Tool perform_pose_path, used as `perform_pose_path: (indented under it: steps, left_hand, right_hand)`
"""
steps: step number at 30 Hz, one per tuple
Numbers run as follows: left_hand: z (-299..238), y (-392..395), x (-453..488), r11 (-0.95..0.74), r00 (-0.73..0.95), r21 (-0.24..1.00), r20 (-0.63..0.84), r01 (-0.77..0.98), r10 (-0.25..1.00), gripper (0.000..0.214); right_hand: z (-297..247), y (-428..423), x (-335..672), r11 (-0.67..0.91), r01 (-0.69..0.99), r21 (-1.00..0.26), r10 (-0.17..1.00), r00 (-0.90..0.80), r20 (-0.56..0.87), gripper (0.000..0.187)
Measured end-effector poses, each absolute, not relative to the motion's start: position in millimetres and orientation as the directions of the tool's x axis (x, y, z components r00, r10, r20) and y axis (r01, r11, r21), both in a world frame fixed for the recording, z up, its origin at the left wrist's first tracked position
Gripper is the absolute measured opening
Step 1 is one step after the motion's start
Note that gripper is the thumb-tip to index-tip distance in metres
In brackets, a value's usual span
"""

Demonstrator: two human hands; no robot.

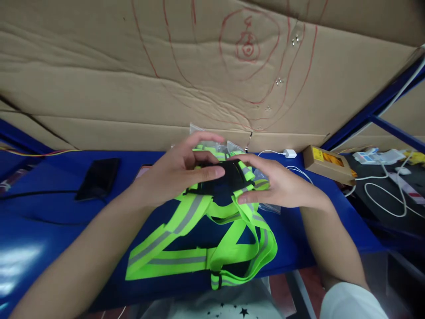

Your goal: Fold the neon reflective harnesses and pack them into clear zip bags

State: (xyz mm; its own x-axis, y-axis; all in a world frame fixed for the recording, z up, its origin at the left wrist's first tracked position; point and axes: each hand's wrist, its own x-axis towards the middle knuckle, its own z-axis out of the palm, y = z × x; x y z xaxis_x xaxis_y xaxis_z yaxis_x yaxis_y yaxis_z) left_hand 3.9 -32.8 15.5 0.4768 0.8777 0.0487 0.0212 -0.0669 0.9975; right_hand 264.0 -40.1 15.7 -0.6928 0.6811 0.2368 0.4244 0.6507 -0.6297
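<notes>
A neon-green reflective harness (175, 260) with grey stripes lies on the blue table, its straps looped towards me. A black panel (223, 188) joins the straps at its far end. My left hand (181, 166) holds that panel from the left, thumb across its top and fingers curled beyond it. From the right, my right hand (279, 180) grips the panel's edge and a green strap, thumb on the near side. Its other fingertips are partly hidden behind the panel. Just past my hands, more green-and-grey strapping shows beside clear plastic bags (195, 128).
A black flat device (98, 178) with a cable lies at left. A white charger (290, 153), an open cardboard box (328, 165) and white cables (385, 197) are at right. A cardboard wall (99, 97) with red drawn rings stands behind the blue table (308, 248).
</notes>
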Motion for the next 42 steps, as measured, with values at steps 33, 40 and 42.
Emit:
perform_pose_path:
  steps: [33,40,42]
  left_hand:
    - [-18.2,-29.6,26.0,-0.091,0.200,0.990,0.111,-0.106,0.974,0.060]
    - [-15.2,-22.2,13.2,0.130,0.426,0.985,-0.070,-0.114,0.902,0.032]
    - [-16.2,-21.9,11.0,0.126,0.395,0.977,-0.047,-0.174,0.917,0.031]
  right_hand:
    - [-14.2,-20.1,224.9,-0.104,-0.251,-0.962,0.934,-0.356,-0.008,0.036]
    - [-8.3,-17.0,236.1,-0.072,-0.101,-0.992,0.846,-0.534,-0.007,0.027]
    - [-6.0,-16.3,240.5,-0.076,-0.066,-0.995,0.813,-0.582,-0.024,0.032]
